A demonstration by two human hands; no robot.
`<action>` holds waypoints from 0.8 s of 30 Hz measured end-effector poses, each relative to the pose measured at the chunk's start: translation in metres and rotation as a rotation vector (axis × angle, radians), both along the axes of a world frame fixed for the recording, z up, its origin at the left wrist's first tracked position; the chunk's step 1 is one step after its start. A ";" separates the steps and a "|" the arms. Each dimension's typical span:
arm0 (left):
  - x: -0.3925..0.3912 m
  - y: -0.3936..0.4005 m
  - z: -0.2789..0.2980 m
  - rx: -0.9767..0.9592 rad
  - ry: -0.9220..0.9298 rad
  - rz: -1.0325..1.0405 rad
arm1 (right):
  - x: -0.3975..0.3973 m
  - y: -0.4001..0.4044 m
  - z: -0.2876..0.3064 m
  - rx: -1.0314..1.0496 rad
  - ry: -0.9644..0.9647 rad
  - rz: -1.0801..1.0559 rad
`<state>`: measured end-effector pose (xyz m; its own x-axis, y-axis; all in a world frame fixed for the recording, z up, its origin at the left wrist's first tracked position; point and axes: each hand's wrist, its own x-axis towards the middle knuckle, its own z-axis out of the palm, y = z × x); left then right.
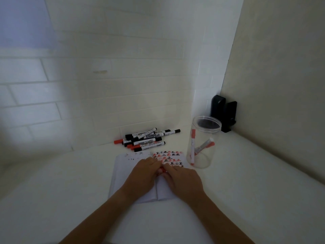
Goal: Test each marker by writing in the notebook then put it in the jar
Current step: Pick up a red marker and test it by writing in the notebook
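Red marker pinched btwn both hands over notebook.

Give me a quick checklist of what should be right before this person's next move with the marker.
1. Marker held: ok, both the left hand and the right hand pinch it.
2. Cap on or off: cannot tell, fingers hide it.
3. Notebook open: ok, right page already carries marks.
4. Jar upright, mouth open: ok.
5. Room in jar: ok, few markers inside.
6. Untested pile within sight: ok, behind the notebook.
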<state>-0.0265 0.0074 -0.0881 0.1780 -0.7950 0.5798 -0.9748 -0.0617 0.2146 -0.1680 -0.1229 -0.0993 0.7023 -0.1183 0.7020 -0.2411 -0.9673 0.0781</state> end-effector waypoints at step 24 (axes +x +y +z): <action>0.009 0.003 -0.013 0.133 0.178 0.411 | -0.017 -0.002 0.027 0.831 -0.331 0.226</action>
<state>-0.0176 0.0104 -0.1014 0.5816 -0.7029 0.4095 -0.8122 -0.4736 0.3406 -0.1846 -0.1250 -0.0722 0.5481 -0.5591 0.6220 0.0739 -0.7084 -0.7019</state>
